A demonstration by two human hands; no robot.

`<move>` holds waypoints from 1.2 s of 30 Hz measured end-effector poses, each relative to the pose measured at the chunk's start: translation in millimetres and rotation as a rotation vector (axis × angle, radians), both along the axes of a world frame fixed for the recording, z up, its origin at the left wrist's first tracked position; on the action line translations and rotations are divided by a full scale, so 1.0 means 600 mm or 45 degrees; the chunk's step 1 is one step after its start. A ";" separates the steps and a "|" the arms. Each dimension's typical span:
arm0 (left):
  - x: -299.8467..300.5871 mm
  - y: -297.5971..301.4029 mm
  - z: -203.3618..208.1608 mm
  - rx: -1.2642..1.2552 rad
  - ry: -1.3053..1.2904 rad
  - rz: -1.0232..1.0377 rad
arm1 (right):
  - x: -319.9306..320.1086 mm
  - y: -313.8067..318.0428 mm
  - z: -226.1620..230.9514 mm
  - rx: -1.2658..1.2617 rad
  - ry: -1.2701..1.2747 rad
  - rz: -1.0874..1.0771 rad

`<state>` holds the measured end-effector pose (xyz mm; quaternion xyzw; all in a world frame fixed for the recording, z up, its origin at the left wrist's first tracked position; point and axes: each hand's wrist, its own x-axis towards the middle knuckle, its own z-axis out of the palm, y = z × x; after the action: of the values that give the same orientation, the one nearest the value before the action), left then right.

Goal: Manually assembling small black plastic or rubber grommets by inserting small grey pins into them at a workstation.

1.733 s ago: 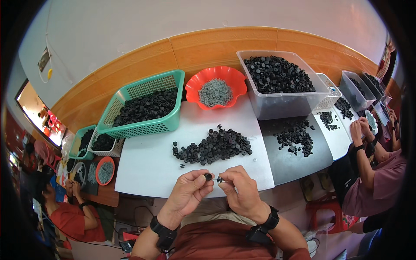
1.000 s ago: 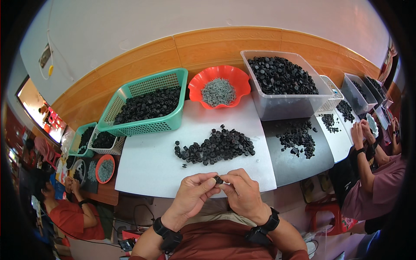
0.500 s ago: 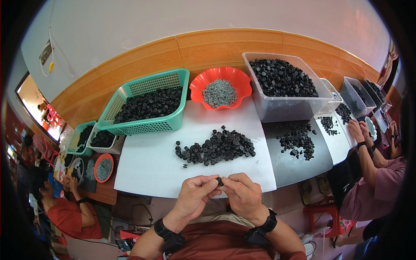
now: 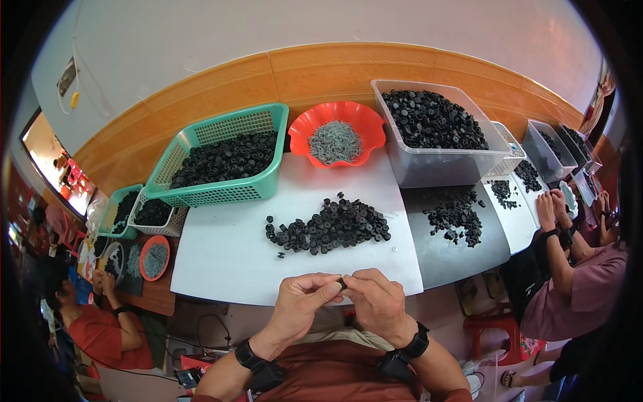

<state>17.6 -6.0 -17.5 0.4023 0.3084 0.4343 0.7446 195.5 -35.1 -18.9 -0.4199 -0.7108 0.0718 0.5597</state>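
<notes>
A small round black part (image 4: 342,283) is pinched between the fingertips of both my hands, above the table's near edge. My left hand (image 4: 307,300) grips it from the left with thumb and forefinger. From the other side, the fingers of my right hand (image 4: 376,299) close on it and cover much of it. Beyond my hands a loose pile of small black round parts (image 4: 335,226) lies on the white table surface (image 4: 221,261). Behind that pile stands a red wavy-rimmed bowl (image 4: 301,137) holding grey screw-like pieces (image 4: 335,142).
A green basket (image 4: 228,192) of black parts stands back left, a clear plastic bin (image 4: 449,164) of them back right. More black pieces (image 4: 455,220) lie on a dark board (image 4: 435,264). Co-workers sit at left (image 4: 110,335) and right (image 4: 569,281).
The view has shifted slightly, so the table and containers appear a little further left. Both my hands keep hold of the small black part, with only slight finger movement.
</notes>
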 end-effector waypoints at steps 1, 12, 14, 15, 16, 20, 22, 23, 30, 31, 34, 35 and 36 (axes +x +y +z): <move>0.002 -0.002 0.003 -0.017 0.003 0.010 | 0.000 0.001 -0.001 0.002 0.021 0.006; 0.006 -0.010 0.001 0.109 0.106 0.002 | 0.011 0.003 -0.003 -0.105 0.024 0.125; 0.004 -0.011 0.006 0.140 0.172 -0.018 | 0.015 0.000 -0.002 -0.146 0.048 0.151; 0.003 -0.012 0.007 0.144 0.173 -0.009 | 0.019 -0.003 -0.002 -0.191 0.040 0.151; 0.002 -0.014 0.009 0.116 0.147 -0.012 | 0.020 -0.006 -0.001 -0.238 0.031 0.151; 0.006 -0.021 0.016 0.110 0.063 -0.039 | 0.018 -0.016 0.017 -0.293 -0.004 0.166; 0.001 -0.021 0.018 0.080 0.059 -0.036 | 0.020 -0.017 0.023 -0.343 -0.153 0.181; -0.001 -0.021 0.018 0.047 0.054 -0.044 | 0.019 -0.017 0.025 -0.341 -0.153 0.189; -0.012 -0.023 0.007 0.110 0.147 -0.110 | 0.021 -0.014 0.008 -0.278 -0.244 0.222; -0.013 -0.021 0.008 0.120 0.160 -0.114 | 0.020 -0.013 0.008 -0.254 -0.227 0.234; -0.018 -0.016 0.012 0.121 0.160 -0.108 | 0.012 -0.005 0.016 -0.271 -0.160 0.249; -0.019 -0.014 0.014 0.106 0.146 -0.105 | 0.011 -0.004 0.017 -0.259 -0.161 0.257; -0.018 -0.013 0.017 0.120 0.149 -0.094 | 0.012 -0.006 0.017 -0.285 -0.150 0.247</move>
<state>6.7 -14.0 -7.2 0.4726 0.3156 0.3963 0.7211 202.7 -38.8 -8.7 -0.4126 -0.7672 0.1794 0.4571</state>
